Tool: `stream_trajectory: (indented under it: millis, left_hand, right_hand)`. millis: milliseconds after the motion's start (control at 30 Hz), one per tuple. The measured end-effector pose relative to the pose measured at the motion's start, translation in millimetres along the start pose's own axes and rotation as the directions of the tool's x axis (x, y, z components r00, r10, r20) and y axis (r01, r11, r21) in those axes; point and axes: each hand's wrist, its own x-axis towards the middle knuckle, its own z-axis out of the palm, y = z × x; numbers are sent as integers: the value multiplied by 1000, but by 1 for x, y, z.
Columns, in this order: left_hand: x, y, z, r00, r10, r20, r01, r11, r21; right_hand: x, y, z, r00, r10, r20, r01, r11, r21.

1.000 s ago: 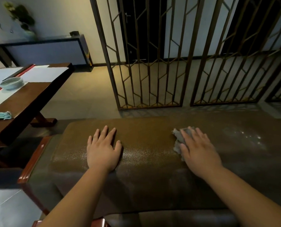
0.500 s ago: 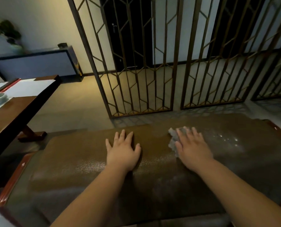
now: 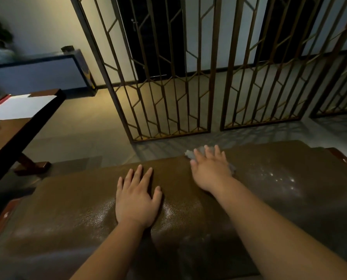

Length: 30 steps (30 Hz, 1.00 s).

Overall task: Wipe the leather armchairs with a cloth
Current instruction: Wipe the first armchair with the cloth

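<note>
Head view. Left hand [image 3: 137, 199] lies flat, fingers spread, on brown leather armchair [image 3: 71, 209] top. Right hand [image 3: 210, 168], fingers straight, presses grey cloth [image 3: 189, 154] onto armchair's far edge; metal lattice screen [image 3: 168, 77] stands beyond.

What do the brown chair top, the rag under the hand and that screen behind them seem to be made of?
Chair top: looks like leather or a leather-like cover, with a pebbled grain and soft sheen. Rag under the right hand: pale grey, crumpled, probably soft woven cloth. Screen: thin straight bars with a dull bronze finish, likely metal, though painted wood is possible.
</note>
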Motion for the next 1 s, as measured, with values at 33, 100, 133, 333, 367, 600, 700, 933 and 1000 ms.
stream_trajectory:
  millis: [33, 100, 133, 333, 367, 600, 700, 933, 1000]
  left_hand:
    - [0, 0, 0, 1000, 1, -5, -1, 1000, 3]
    - [-1, -1, 2, 1000, 12, -5, -12, 1000, 12]
    - [-2, -1, 2, 1000, 19, -4, -19, 1000, 15]
    - [0, -2, -2, 1000, 17, 0, -17, 1000, 12]
    - [0, -1, -2, 1000, 15, -2, -15, 1000, 7]
    - [-1, 4, -6, 1000, 8, -6, -8, 1000, 3]
    - [-2, 3, -6, 1000, 15, -2, -15, 1000, -3]
    - [2, 2, -3, 1000, 15, 15, -15, 1000, 11]
    - [5, 2, -3, 999, 24, 28, -24, 1000, 15]
  right_hand:
    - [4, -17, 4, 999, -37, 6, 37, 999, 3]
    - [-2, -52, 19, 971, -238, 7, 238, 971, -20]
    - [-6, -64, 25, 943, -331, 14, 331, 943, -34]
    - [15, 27, -8, 990, -143, 19, 144, 988, -62]
    - [15, 50, -12, 1000, -24, -6, 24, 999, -46]
    - [-33, -13, 20, 986, -158, -58, 155, 987, -42]
    - [-63, -22, 31, 932, -359, -58, 355, 932, -70]
    - [-88, 92, 5, 989, -41, -139, 28, 995, -93]
    - [-99, 93, 6, 991, 39, -128, -47, 997, -63]
